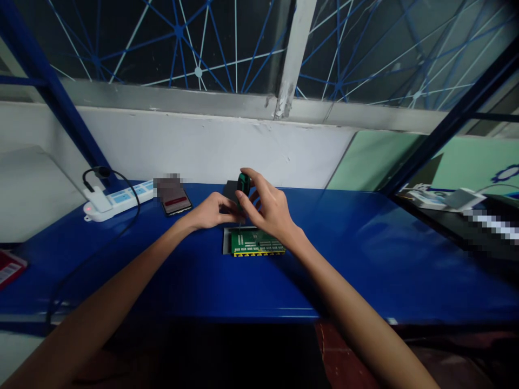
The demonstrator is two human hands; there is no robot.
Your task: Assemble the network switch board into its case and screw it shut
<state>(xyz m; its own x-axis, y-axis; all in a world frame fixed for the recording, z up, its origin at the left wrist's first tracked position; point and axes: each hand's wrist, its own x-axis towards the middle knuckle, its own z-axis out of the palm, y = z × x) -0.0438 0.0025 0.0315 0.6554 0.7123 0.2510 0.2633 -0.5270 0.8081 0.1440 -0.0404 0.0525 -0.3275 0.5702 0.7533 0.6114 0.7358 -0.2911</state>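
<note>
A screwdriver [244, 183] with a green and black handle stands upright over a green circuit board [253, 241]. My right hand [270, 202] grips its handle from the right, fingers curled round the top. From the left, my left hand [213, 209] has thumb and fingers closed at the lower part of the screwdriver, by the shaft. Its fingertips are partly hidden there. The thin shaft points down to the board's upper left part. Yellow connectors line the board's front edge, and a grey metal plate shows at its left side. A dark flat object [231, 188] lies behind the hands.
On the blue table [194, 286], a phone [175, 197] lies left of the hands, beside a white power strip [125, 199] with a plugged-in charger and black cable. A red item [11, 268] is at the far left. A white adapter [464, 199] sits on the right.
</note>
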